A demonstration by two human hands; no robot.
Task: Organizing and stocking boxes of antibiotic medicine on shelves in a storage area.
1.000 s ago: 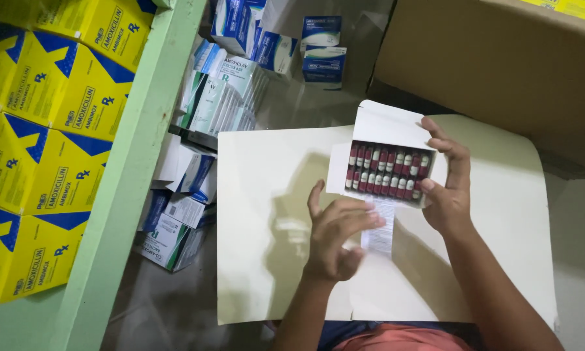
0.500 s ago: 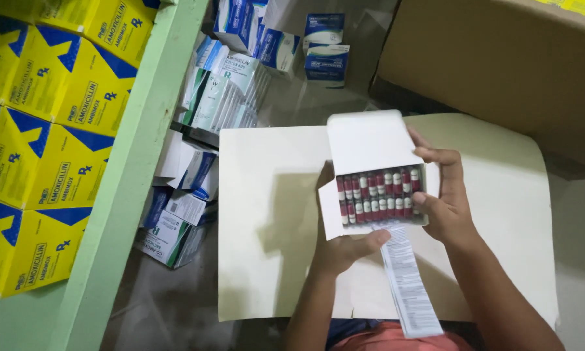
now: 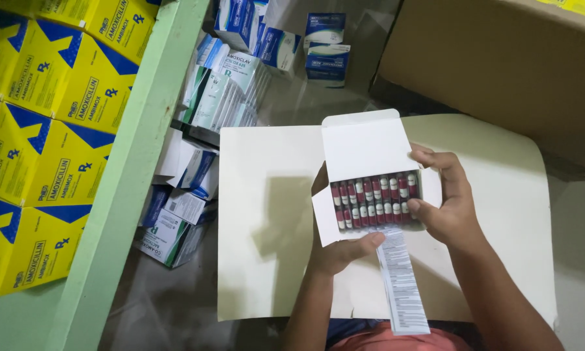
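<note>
I hold an open white carton [image 3: 364, 146] over a cream sheet of card [image 3: 266, 214]. Its lid flap stands up and several rows of red-and-white capsules [image 3: 373, 200] show inside. My left hand [image 3: 338, 250] cups the carton from below at its near left corner, thumb along the front edge. My right hand [image 3: 445, 201] grips the carton's right side, fingers curled over the rim. A long folded printed leaflet [image 3: 401, 279] hangs from the carton's front edge down toward my lap.
Yellow-and-blue medicine boxes [image 3: 45, 130] fill a pale green shelf [image 3: 120, 195] on the left. Blue-and-white boxes [image 3: 227, 84] lie heaped on the floor beside it. A large brown cardboard box [image 3: 500, 65] stands at the upper right.
The carton came from the far right of the card toward me into both hands. The leaflet, first under my left fingers, now hangs unfolded from the front edge.
</note>
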